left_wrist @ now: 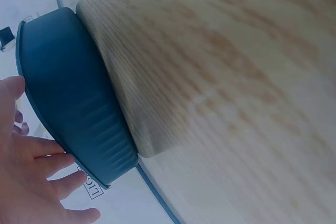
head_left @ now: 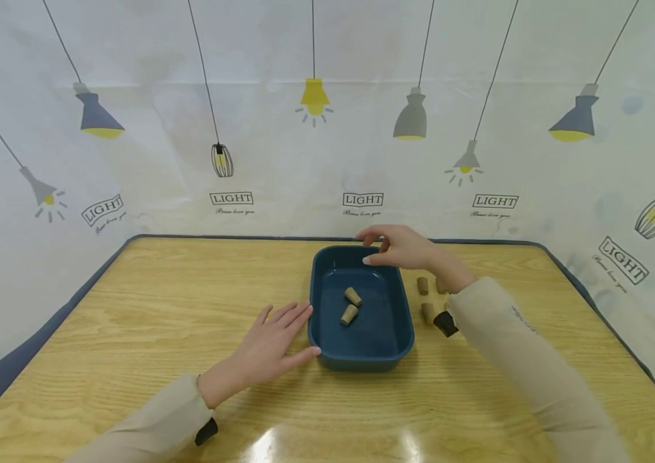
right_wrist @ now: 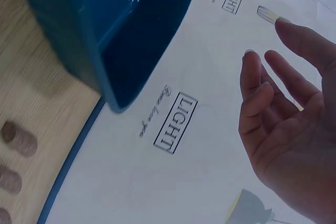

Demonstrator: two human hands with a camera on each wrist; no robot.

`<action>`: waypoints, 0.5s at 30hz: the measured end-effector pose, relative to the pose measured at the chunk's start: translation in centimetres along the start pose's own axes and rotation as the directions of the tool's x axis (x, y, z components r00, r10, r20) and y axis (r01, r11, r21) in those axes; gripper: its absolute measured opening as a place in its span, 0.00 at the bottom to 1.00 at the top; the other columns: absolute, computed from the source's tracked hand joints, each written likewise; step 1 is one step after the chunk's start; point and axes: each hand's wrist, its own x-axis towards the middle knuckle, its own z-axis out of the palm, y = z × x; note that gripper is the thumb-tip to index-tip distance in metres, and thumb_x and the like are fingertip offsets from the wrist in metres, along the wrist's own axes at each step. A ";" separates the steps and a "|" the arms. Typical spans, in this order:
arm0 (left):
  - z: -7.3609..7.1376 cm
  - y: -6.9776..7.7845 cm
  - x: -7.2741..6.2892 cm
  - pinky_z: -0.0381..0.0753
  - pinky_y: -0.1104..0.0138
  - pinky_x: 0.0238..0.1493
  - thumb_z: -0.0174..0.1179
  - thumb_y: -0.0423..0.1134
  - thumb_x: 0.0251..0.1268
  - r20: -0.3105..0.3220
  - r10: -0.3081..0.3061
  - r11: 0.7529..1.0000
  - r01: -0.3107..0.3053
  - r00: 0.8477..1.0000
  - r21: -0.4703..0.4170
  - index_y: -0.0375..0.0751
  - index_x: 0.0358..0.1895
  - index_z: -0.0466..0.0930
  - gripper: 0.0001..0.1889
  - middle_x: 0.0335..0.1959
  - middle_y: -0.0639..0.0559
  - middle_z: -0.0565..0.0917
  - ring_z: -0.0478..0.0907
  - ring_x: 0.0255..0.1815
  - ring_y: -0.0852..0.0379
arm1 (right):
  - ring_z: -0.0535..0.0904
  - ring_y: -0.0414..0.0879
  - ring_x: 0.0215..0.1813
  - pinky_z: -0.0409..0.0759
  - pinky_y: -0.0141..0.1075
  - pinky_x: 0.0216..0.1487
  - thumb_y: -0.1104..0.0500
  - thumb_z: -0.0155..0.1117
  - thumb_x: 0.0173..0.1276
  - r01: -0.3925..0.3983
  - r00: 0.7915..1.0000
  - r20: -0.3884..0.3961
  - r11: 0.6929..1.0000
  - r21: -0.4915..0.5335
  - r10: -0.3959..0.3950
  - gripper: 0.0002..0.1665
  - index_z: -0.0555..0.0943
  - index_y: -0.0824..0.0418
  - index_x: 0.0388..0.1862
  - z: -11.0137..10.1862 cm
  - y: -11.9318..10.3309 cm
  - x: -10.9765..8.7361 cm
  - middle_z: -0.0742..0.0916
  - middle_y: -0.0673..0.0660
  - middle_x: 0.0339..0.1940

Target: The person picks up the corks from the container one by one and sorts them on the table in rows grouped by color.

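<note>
A dark blue rectangular tub (head_left: pixel 362 364) stands on the wooden table, with two tapered corks, an upper cork (head_left: pixel 353 296) and a lower cork (head_left: pixel 349 314), lying on its floor. My left hand (head_left: pixel 272 344) rests against the tub's left side, fingers spread, fingertips and thumb at the rim; the left wrist view shows the same hand (left_wrist: pixel 31 177) along that rim. Over the far right corner of the tub hovers my right hand (head_left: pixel 399 247), its fingers loosely bent. In the right wrist view nothing lies between the thumb and fingers of this hand (right_wrist: pixel 289 124).
Right of the tub several more corks stand on the table, among them a far cork (head_left: pixel 423 286) and a nearer cork (head_left: pixel 428 314); the right forearm partly covers this group. A white backdrop (head_left: pixel 281 141) printed with lamps rises behind the table's dark-edged back.
</note>
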 end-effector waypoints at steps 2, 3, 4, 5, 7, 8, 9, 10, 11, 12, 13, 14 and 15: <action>0.0 0.0 0.0 0.48 0.45 0.58 0.39 0.64 0.61 0.001 0.000 1.000 0.000 1.000 -0.005 0.37 0.65 0.57 0.38 0.65 0.46 0.59 0.54 0.64 0.47 | 0.76 0.49 0.40 0.74 0.40 0.39 0.55 0.60 0.61 0.009 1.000 0.008 1.000 -0.003 -0.009 0.27 0.69 0.60 0.59 0.4 -0.4 0.6 0.77 0.58 0.49; 0.0 0.0 0.0 0.48 0.45 0.58 0.39 0.64 0.61 0.003 -0.002 1.000 0.002 1.000 -0.006 0.38 0.66 0.57 0.38 0.65 0.46 0.59 0.54 0.64 0.47 | 0.76 0.48 0.39 0.74 0.39 0.39 0.55 0.59 0.61 0.013 1.000 0.010 1.000 -0.006 -0.013 0.27 0.69 0.60 0.59 0.6 -0.6 1.0 0.78 0.57 0.49; 0.0 0.0 0.0 0.48 0.45 0.58 0.39 0.64 0.61 0.006 -0.004 1.000 0.004 1.000 -0.008 0.38 0.66 0.57 0.38 0.65 0.46 0.59 0.54 0.64 0.47 | 0.76 0.48 0.39 0.74 0.39 0.39 0.55 0.59 0.61 0.017 1.000 0.012 1.000 -0.005 -0.017 0.27 0.69 0.60 0.59 0.8 -0.7 1.3 0.78 0.57 0.49; 0.0 0.0 0.0 0.48 0.45 0.58 0.38 0.65 0.61 0.010 -0.006 1.000 0.006 1.000 -0.007 0.38 0.66 0.57 0.39 0.65 0.47 0.58 0.53 0.64 0.48 | 0.76 0.48 0.39 0.74 0.39 0.39 0.55 0.59 0.61 0.022 1.000 0.014 1.000 -0.003 -0.022 0.27 0.69 0.59 0.59 0.9 -0.9 1.5 0.78 0.57 0.48; 0.0 -0.1 0.0 0.48 0.46 0.58 0.38 0.65 0.61 0.016 -0.009 1.000 0.009 1.000 -0.004 0.38 0.66 0.57 0.39 0.65 0.47 0.58 0.53 0.65 0.48 | 0.77 0.48 0.40 0.74 0.39 0.40 0.55 0.59 0.61 0.023 0.999 0.023 1.000 0.002 -0.023 0.27 0.69 0.59 0.59 1.3 -1.1 2.1 0.78 0.56 0.49; 0.0 -0.1 0.0 0.48 0.46 0.58 0.37 0.65 0.61 0.018 -0.010 1.000 0.010 1.000 0.000 0.39 0.66 0.57 0.39 0.66 0.48 0.58 0.53 0.65 0.48 | 0.77 0.48 0.40 0.74 0.39 0.40 0.55 0.59 0.61 0.024 0.999 0.026 1.000 0.003 -0.024 0.27 0.69 0.59 0.59 1.5 -1.1 2.4 0.78 0.56 0.48; 0.0 -0.1 0.0 0.48 0.46 0.58 0.37 0.65 0.61 0.020 -0.011 1.000 0.011 1.000 0.004 0.39 0.66 0.57 0.39 0.66 0.48 0.58 0.53 0.65 0.48 | 0.77 0.48 0.40 0.74 0.39 0.41 0.55 0.60 0.61 0.022 0.999 0.030 1.000 0.005 -0.022 0.27 0.69 0.59 0.59 1.7 -1.2 2.6 0.78 0.56 0.48; 0.0 -0.1 0.1 0.48 0.46 0.58 0.37 0.65 0.61 0.021 -0.011 1.000 0.011 1.000 0.007 0.39 0.66 0.57 0.39 0.66 0.48 0.58 0.53 0.65 0.48 | 0.76 0.48 0.40 0.74 0.39 0.41 0.56 0.60 0.61 0.018 0.999 0.033 1.000 0.007 -0.019 0.27 0.70 0.59 0.59 1.9 -1.2 2.9 0.78 0.56 0.48; 0.1 -0.1 0.1 0.48 0.46 0.58 0.37 0.65 0.61 0.021 -0.010 1.000 0.010 1.000 0.010 0.39 0.66 0.57 0.39 0.66 0.48 0.58 0.53 0.65 0.48 | 0.76 0.48 0.41 0.73 0.39 0.41 0.56 0.60 0.60 0.015 0.999 0.037 1.000 0.008 -0.015 0.27 0.70 0.60 0.58 2.1 -1.2 3.1 0.78 0.57 0.48; 0.0 -0.1 0.1 0.48 0.46 0.58 0.37 0.65 0.61 0.021 -0.009 1.000 0.009 1.000 0.012 0.38 0.66 0.57 0.39 0.66 0.48 0.58 0.53 0.65 0.48 | 0.76 0.49 0.41 0.73 0.39 0.41 0.56 0.60 0.60 0.010 0.999 0.045 1.000 0.012 -0.011 0.27 0.70 0.60 0.58 2.3 -1.2 3.3 0.78 0.58 0.48; 0.0 -0.1 0.1 0.48 0.46 0.58 0.37 0.65 0.61 0.021 -0.009 1.000 0.008 1.000 0.015 0.38 0.66 0.57 0.39 0.66 0.47 0.58 0.53 0.65 0.48 | 0.76 0.49 0.41 0.73 0.39 0.42 0.57 0.60 0.60 0.008 0.999 0.052 1.000 0.013 -0.009 0.27 0.70 0.61 0.58 2.5 -1.2 3.6 0.78 0.58 0.48; 0.0 0.0 0.1 0.48 0.46 0.58 0.37 0.65 0.61 0.020 -0.007 1.000 0.007 1.000 0.017 0.38 0.66 0.57 0.39 0.66 0.47 0.58 0.53 0.65 0.48 | 0.76 0.50 0.42 0.73 0.39 0.42 0.57 0.60 0.60 0.002 0.998 0.060 1.000 0.014 -0.003 0.27 0.70 0.61 0.58 2.8 -1.1 3.8 0.78 0.59 0.48; 0.1 0.0 0.1 0.48 0.46 0.58 0.37 0.65 0.61 0.019 -0.007 1.000 0.006 1.000 0.018 0.38 0.66 0.57 0.39 0.65 0.47 0.58 0.53 0.65 0.48 | 0.75 0.50 0.42 0.73 0.39 0.42 0.57 0.60 0.60 0.001 0.998 0.070 1.000 0.019 -0.002 0.27 0.69 0.62 0.58 3.0 -1.1 3.9 0.78 0.60 0.48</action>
